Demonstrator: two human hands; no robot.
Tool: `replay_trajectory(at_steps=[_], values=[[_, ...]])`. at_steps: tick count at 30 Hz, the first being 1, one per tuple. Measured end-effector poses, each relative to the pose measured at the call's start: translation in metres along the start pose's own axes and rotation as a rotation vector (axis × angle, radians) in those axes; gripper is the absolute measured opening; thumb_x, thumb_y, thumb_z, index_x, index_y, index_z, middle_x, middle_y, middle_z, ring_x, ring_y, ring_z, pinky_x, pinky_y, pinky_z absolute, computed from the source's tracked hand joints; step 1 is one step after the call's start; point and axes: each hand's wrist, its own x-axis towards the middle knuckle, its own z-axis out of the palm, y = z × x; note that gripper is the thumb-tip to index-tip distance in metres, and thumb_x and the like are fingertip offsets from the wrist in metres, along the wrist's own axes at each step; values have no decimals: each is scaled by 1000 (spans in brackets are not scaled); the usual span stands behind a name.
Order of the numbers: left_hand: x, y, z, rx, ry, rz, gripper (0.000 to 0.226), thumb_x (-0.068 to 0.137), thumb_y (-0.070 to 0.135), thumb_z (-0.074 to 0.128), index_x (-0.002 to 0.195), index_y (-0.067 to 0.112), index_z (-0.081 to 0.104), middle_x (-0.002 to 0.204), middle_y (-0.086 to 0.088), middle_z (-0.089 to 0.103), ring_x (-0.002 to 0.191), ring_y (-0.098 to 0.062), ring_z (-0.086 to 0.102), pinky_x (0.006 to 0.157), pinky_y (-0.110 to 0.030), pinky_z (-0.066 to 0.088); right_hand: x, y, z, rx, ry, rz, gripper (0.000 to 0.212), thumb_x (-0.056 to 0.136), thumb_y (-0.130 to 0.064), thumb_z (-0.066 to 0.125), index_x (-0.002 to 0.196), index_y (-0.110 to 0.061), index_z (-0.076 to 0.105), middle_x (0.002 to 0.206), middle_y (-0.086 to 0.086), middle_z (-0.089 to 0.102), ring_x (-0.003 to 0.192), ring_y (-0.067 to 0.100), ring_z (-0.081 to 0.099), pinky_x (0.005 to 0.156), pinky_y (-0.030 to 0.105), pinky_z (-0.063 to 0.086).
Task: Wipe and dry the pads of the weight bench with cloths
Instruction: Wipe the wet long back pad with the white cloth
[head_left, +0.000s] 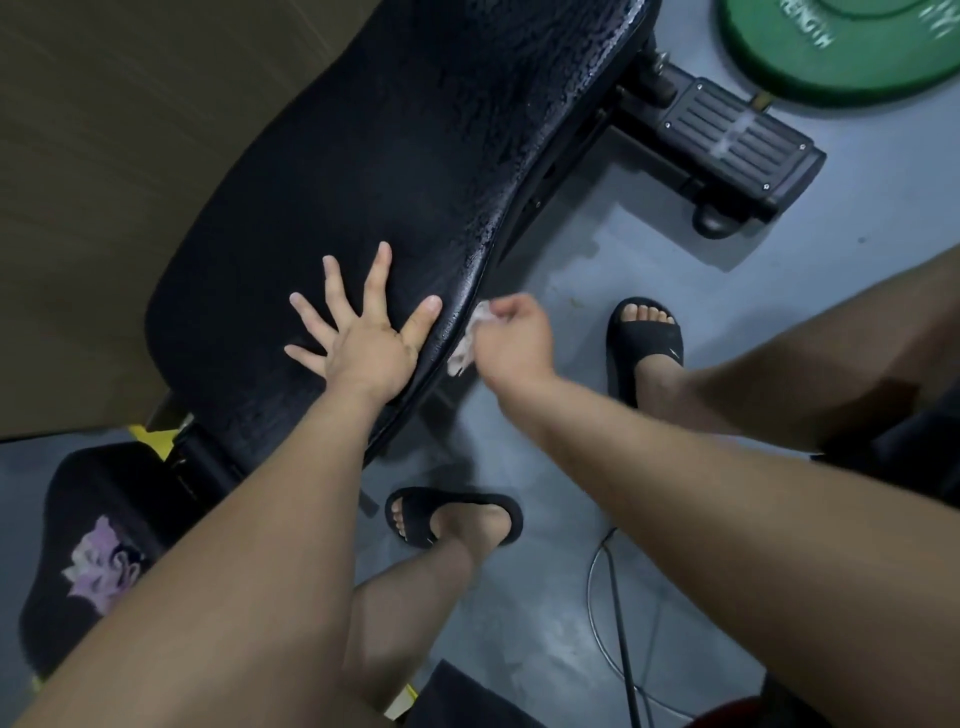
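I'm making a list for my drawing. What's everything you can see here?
pad: one, black, centre.
cloth: one, whitish, at the pad's right edge.
plate: one, green, floor, top right.
footplate: one, black, ribbed, below the plate.
cardboard: one, brown, top left.
printed fabric: one, black with pale purple print, bottom left.
floor: one, grey, underneath.
sandals: two, black, on the feet.
left hand: flat on the pad, fingers spread.
right hand: grips the cloth.
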Motion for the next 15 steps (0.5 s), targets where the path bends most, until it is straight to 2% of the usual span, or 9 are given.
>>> replay_trajectory(at_steps=[1, 2, 5, 6, 8, 10, 12, 13, 15], values=[[1, 0, 0, 4, -4, -2, 77, 83, 89, 37, 144, 74, -7, 166, 15, -29, 151, -36, -32, 114, -75, -14, 14, -15, -2, 46, 38, -8, 14, 92, -16, 57, 83, -23, 48, 56, 9, 65, 52, 30, 67, 59, 48, 60], [1, 0, 0, 5, -11, -4, 77, 83, 90, 37, 144, 74, -7, 165, 15, -29, 151, -35, -32, 114, -74, -14, 26, -31, -6, 79, 81, -33, 13, 93, -13, 56, 85, -20, 48, 57, 13, 64, 48, 31, 65, 52, 45, 57], [2, 0, 0, 11, -21, -6, 78, 82, 90, 36, 144, 73, -8, 165, 15, -31, 150, -35, -33, 114, -73, -15, 40, -55, -15, 89, 168, -84, 9, 97, -6, 52, 95, -14, 52, 64, 6, 61, 40, 6, 57, 45, 22, 48], [2, 1, -1, 8, -27, -9, 78, 82, 90, 36, 144, 73, -8, 165, 16, -31, 150, -35, -33, 114, -73, -15, 34, -45, -14, 73, 165, -111, 8, 98, -8, 53, 95, -16, 52, 66, 5, 63, 45, 5, 60, 51, 24, 53], [2, 1, -2, 11, -26, -11, 79, 82, 90, 36, 144, 73, -9, 165, 16, -31, 151, -34, -33, 114, -74, -14, 13, -16, -9, 46, 74, -108, 10, 99, -16, 56, 91, -19, 50, 66, 7, 67, 58, 17, 67, 67, 40, 61], [2, 2, -2, 18, -33, -16, 80, 81, 90, 36, 145, 73, -9, 164, 16, -32, 151, -34, -33, 115, -74, -13, 3, 7, -5, -30, -43, -31, 14, 99, -20, 59, 88, -21, 49, 63, 1, 65, 57, 12, 65, 68, 34, 58], [2, 2, -2, 24, -36, -18, 80, 81, 90, 36, 145, 72, -10, 164, 16, -32, 151, -34, -33, 115, -74, -13, 13, -6, -6, -51, -9, -24, 16, 91, -25, 62, 83, -23, 48, 69, 4, 67, 64, 19, 66, 71, 39, 58], [2, 2, -2, 27, -36, -17, 81, 81, 90, 36, 145, 72, -10, 164, 16, -32, 151, -34, -33, 115, -74, -13, 25, -19, -7, -16, 31, -44, 14, 86, -25, 61, 84, -23, 48, 71, 8, 69, 65, 26, 68, 69, 43, 60], [2, 2, -2, 29, -43, -16, 81, 81, 91, 35, 145, 72, -11, 164, 15, -33, 150, -34, -33, 115, -74, -13, 47, -45, -15, 45, 82, -104, 11, 92, -16, 57, 89, -21, 47, 68, 11, 67, 51, 21, 65, 52, 30, 55]])
